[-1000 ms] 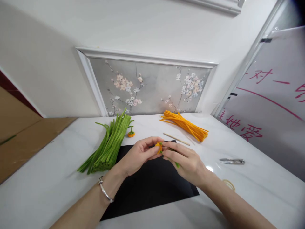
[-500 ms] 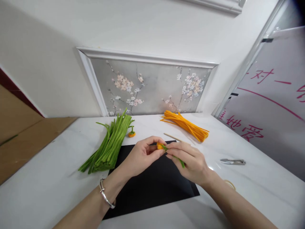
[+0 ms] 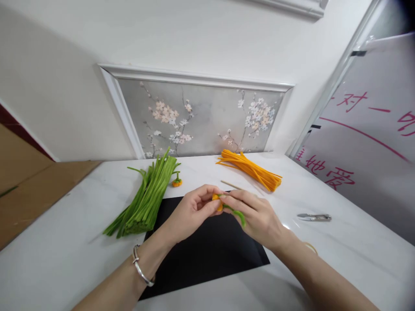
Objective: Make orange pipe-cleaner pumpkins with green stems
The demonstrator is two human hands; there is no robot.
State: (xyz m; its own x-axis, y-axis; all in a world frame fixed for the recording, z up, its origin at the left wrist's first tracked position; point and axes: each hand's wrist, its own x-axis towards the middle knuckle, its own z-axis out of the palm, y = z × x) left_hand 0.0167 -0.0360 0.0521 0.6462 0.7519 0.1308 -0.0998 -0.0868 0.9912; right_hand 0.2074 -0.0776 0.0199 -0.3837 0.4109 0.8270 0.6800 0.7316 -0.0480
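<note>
Over a black mat (image 3: 207, 255), my two hands meet around a small orange piece (image 3: 215, 197) made of fuzzy pipe cleaner. My left hand (image 3: 197, 211) pinches the orange piece between thumb and fingers. A green pipe cleaner (image 3: 239, 216) joins it, and my right hand (image 3: 256, 216) is closed on that green strand near the orange part. The strand's free end curves out below my right fingers. My fingertips partly hide where orange and green meet.
Left of the mat lies a bundle of green pipe cleaners (image 3: 145, 198), beside a small orange-and-green piece (image 3: 177, 180). Behind are a bundle of orange pipe cleaners (image 3: 249, 169) and a thin stick (image 3: 229, 184). Thread snips (image 3: 314, 217) and a yellowish ring (image 3: 311, 247) lie rightward.
My right fingers have shifted closer over the orange piece. The green strand's free end now bends in a curve where it hung straighter. The view has moved slightly.
</note>
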